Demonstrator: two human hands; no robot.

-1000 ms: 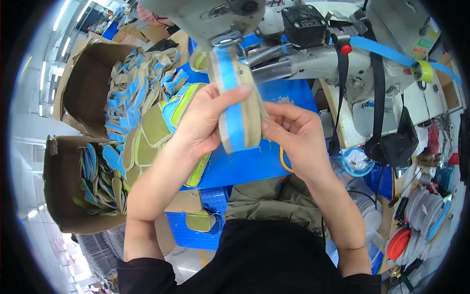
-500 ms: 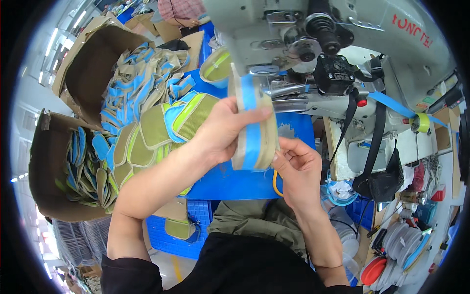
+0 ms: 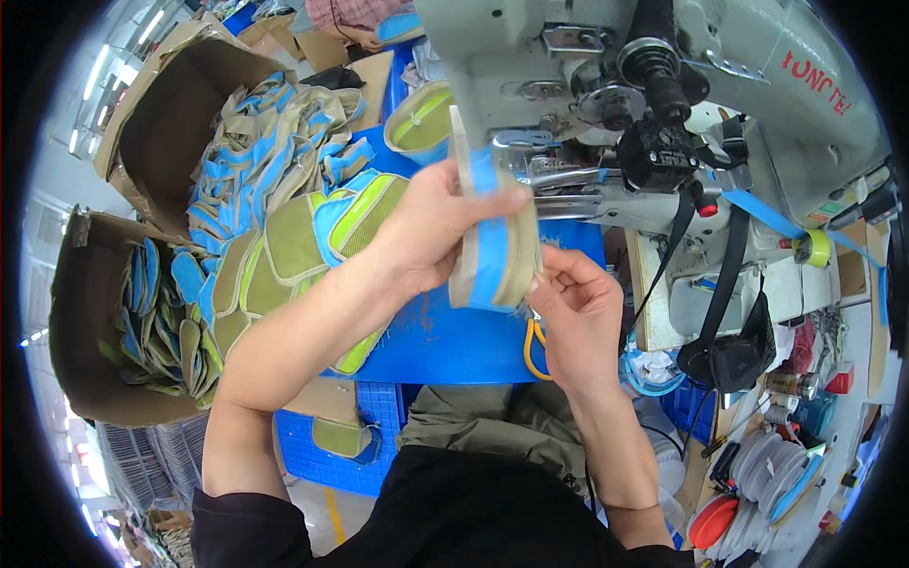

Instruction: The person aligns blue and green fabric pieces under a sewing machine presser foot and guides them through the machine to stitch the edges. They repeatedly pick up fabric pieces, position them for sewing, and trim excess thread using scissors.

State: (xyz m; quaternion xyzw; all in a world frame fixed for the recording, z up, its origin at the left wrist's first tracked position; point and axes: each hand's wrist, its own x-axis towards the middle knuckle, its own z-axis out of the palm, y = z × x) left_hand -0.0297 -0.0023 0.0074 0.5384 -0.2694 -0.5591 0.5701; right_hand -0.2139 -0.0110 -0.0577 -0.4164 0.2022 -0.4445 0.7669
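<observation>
Before me, at the front of the sewing machine (image 3: 568, 38), I hold a beige fabric band (image 3: 490, 275) with a blue stripe along it. My left hand (image 3: 426, 232) is closed round its left side, thumb laid across the stripe and slightly blurred. At the band's lower right edge, my right hand (image 3: 579, 317) pinches it between thumb and forefinger, the other fingers curled. The band stands on edge, apparently several layers or a loop; its far side is hidden. Just below it, an orange scissors handle (image 3: 533, 352) shows by my right hand.
Green and blue fabric pieces (image 3: 295, 241) lie overlapped on the blue table (image 3: 431, 350), left of me. Behind them are heaped beige-and-blue bands (image 3: 256, 156). Two cardboard boxes (image 3: 80, 331) stand at the left. A green-lined fabric piece (image 3: 421, 118) sits beside the machine. Blue tape (image 3: 762, 216) hangs at right.
Both hands keep their hold on the band, which has shifted slightly up relative to the table. More of the orange scissors handle shows. The whole view has moved a little.
</observation>
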